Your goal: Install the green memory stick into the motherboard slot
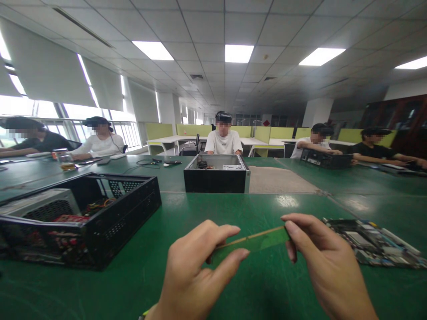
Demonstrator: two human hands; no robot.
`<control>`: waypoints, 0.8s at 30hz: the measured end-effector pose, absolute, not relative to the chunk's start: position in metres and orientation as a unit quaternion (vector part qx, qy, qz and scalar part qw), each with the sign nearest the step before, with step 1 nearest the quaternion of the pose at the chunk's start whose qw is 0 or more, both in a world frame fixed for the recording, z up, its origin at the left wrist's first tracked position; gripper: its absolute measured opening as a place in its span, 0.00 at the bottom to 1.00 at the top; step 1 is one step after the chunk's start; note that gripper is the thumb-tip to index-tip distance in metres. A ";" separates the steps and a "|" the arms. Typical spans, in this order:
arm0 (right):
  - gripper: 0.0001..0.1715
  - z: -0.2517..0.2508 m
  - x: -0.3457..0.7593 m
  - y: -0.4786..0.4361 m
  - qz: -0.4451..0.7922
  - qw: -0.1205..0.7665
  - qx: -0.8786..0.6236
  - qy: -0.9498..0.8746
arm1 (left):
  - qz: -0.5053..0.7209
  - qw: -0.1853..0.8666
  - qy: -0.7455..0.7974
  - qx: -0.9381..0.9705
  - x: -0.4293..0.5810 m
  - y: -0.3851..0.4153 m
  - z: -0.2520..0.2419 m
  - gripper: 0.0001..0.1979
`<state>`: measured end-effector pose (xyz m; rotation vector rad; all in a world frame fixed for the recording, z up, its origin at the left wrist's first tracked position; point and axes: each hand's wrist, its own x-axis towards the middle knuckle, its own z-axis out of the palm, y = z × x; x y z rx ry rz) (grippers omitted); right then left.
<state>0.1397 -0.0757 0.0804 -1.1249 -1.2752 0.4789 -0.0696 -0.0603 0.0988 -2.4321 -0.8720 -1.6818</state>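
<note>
A green memory module [263, 240] with a gold contact edge is held level above the green table, the gold edge uppermost. My left hand [196, 262] has its fingers and thumb around the module's left end, hiding that end. At the other end, my right hand [320, 258] pinches it between thumb and fingers. To the right of my right hand, a motherboard [370, 242] lies flat on the table. An opened black computer case [123, 222] stands to the left of my left hand, with a power supply and a red board inside.
Across the green table [173, 206], a second open computer case [216, 180] stands before a seated person [223, 142]. Black cables [148, 163] lie at its left. More people sit on both sides; one at right leans over another black case [325, 158].
</note>
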 end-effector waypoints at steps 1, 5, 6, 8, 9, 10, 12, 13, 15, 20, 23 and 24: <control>0.13 0.081 0.139 -0.076 0.211 0.634 -0.490 -0.560 | -0.540 0.025 -0.276 -0.795 -0.069 -0.060 0.099 0.08; 0.13 0.082 0.139 -0.077 0.225 0.626 -0.482 -0.570 | -0.524 0.004 -0.255 -0.812 -0.070 -0.062 0.100 0.11; 0.13 0.082 0.139 -0.077 0.230 0.624 -0.480 -0.572 | -0.518 -0.006 -0.254 -0.817 -0.070 -0.063 0.100 0.11; 0.13 0.081 0.140 -0.077 0.239 0.619 -0.477 -0.576 | -0.505 -0.033 -0.244 -0.827 -0.070 -0.063 0.100 0.12; 0.13 0.081 0.140 -0.077 0.243 0.611 -0.476 -0.584 | -0.501 -0.051 -0.237 -0.831 -0.069 -0.063 0.099 0.13; 0.13 0.081 0.140 -0.078 0.251 0.596 -0.473 -0.598 | -0.496 -0.073 -0.232 -0.833 -0.068 -0.063 0.098 0.15; 0.16 0.082 0.139 -0.079 0.288 0.549 -0.468 -0.630 | -0.490 -0.126 -0.230 -0.832 -0.065 -0.062 0.095 0.18; 0.18 0.082 0.137 -0.080 0.315 0.521 -0.468 -0.641 | -0.487 -0.155 -0.236 -0.827 -0.064 -0.062 0.094 0.18; 0.23 0.082 0.133 -0.082 0.387 0.473 -0.468 -0.638 | -0.471 -0.216 -0.267 -0.813 -0.060 -0.061 0.094 0.15; 0.32 0.081 0.124 -0.085 0.553 0.430 -0.446 -0.557 | -0.375 -0.387 -0.353 -0.765 -0.061 -0.058 0.094 0.21; 0.33 0.080 0.121 -0.084 0.598 0.400 -0.445 -0.533 | -0.313 -0.436 -0.388 -0.749 -0.068 -0.051 0.089 0.26; 0.34 0.080 0.120 -0.084 0.604 0.388 -0.449 -0.532 | -0.298 -0.436 -0.395 -0.752 -0.070 -0.048 0.087 0.27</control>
